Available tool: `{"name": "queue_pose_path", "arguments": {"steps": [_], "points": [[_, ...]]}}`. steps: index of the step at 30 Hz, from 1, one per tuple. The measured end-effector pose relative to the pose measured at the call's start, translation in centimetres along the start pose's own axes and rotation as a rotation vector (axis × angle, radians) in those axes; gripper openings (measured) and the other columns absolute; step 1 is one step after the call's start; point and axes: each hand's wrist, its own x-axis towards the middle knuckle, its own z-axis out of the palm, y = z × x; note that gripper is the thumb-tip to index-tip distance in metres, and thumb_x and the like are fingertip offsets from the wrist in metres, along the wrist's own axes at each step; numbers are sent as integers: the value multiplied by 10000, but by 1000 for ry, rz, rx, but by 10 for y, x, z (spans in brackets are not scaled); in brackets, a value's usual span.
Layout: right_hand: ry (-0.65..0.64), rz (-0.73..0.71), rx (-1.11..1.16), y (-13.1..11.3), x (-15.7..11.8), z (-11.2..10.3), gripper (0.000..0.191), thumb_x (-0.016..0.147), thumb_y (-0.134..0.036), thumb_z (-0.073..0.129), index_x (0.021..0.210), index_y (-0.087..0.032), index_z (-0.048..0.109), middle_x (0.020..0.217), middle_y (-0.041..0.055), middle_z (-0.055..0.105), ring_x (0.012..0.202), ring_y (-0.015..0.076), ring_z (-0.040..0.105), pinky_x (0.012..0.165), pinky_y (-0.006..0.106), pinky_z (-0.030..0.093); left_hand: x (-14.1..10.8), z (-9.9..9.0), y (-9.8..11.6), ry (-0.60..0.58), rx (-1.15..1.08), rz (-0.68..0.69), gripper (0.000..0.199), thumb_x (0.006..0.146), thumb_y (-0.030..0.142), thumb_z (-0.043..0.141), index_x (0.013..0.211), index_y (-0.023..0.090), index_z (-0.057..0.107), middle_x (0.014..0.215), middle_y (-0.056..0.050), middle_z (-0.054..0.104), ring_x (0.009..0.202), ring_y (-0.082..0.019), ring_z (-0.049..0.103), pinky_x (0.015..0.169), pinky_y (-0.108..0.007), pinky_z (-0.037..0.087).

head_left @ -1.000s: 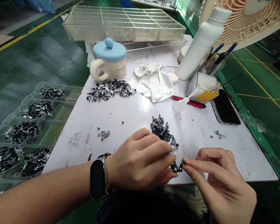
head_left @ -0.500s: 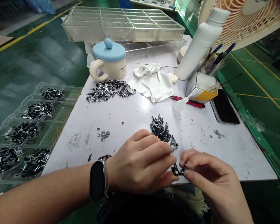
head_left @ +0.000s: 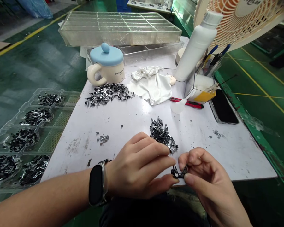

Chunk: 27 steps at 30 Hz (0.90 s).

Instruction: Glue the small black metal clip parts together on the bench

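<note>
Near the front edge of the table, both hands meet at a small black angular part (head_left: 179, 175) with two slanted arms. My left hand (head_left: 139, 165), a dark-screened band on its wrist, pinches the part's left end between thumb and fingers. At the other end, my right hand (head_left: 204, 171) grips it with thumb and fingertips. Just beyond the fingers lies a pile of black and silver parts (head_left: 161, 134), partly covered by my left hand. A second pile of similar parts (head_left: 109, 94) spreads in front of a cream mug (head_left: 112, 72) with a blue lid.
A clear tray (head_left: 44, 132) on the left holds several heaps of parts. Small silver bits (head_left: 103, 138) lie left of my hands. Behind are a white cloth (head_left: 153, 88), a red cutter (head_left: 191, 104), a white bottle (head_left: 196, 47), a phone (head_left: 223, 107) and a fan (head_left: 239, 25).
The view has shifted slightly, so the table things sit a little further left and lower. My right fingers have loosened slightly, and more of the black part shows between the hands.
</note>
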Motion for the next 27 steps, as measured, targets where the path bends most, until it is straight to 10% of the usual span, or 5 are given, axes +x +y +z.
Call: {"name": "queue_pose_path", "arguments": {"steps": [8, 18, 27], "points": [[157, -390, -500, -4, -3, 2, 288, 753, -172, 702, 1017, -272, 647, 1048, 37, 605, 1007, 144, 598, 830, 211, 524, 3, -2, 4, -37, -278, -301, 273, 734, 313, 740, 906, 120, 652, 846, -72, 616, 801, -124, 593, 729, -260, 545], [152, -462, -594, -7, -4, 0, 278, 779, -227, 690, 1050, -259, 639, 1055, 48, 582, 1037, 164, 551, 849, 265, 485, 7, 0, 2, -69, -528, -501, 255, 655, 268, 808, 820, 114, 689, 803, -47, 602, 707, -81, 584, 653, -192, 521], [726, -724, -694, -56, 106, -98, 533, 776, -328, 636, 1276, -157, 558, 1210, 135, 575, 1067, 209, 570, 818, 329, 412, 9, -2, -1, -109, -663, -668, 180, 687, 282, 774, 758, 140, 689, 763, -37, 602, 657, -81, 546, 604, -208, 510]]}}
